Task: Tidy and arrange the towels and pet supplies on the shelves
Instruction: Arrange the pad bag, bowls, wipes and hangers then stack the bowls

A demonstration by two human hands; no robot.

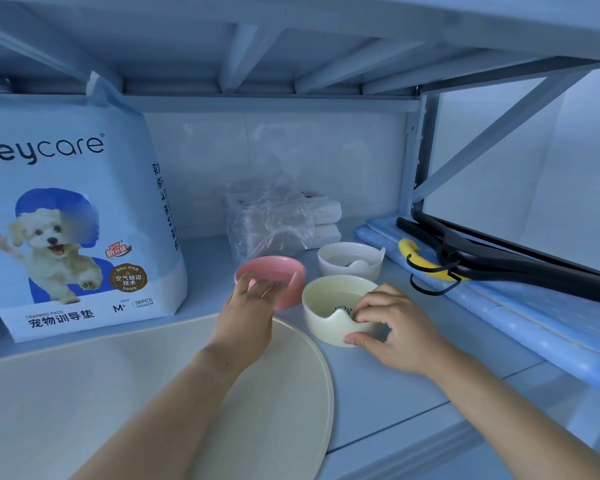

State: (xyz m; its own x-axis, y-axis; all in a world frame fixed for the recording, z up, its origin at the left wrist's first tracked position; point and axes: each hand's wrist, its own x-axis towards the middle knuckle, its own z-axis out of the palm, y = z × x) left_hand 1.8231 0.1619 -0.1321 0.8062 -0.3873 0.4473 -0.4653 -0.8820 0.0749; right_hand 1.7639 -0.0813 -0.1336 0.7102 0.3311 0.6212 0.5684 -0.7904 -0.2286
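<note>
Pinching cream cat-eared ceramic bowl [326, 303] with right hand [395, 327]; left hand [248, 313] on pink round bowl [274, 268] rim, grasp unclear. Close behind: white eared bowl [350, 259], crinkled plastic bag [267, 216].

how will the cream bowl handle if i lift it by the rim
The cream bowl looks thick-walled and rigid, so it is probably heavy for its size and breakable if dropped. Its wide, low shape should resist tipping. The smooth surface may slip under the right hand pinching its rim.

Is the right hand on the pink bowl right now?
No, the right hand grips the cream bowl, while the left hand holds the pink bowl.
</note>
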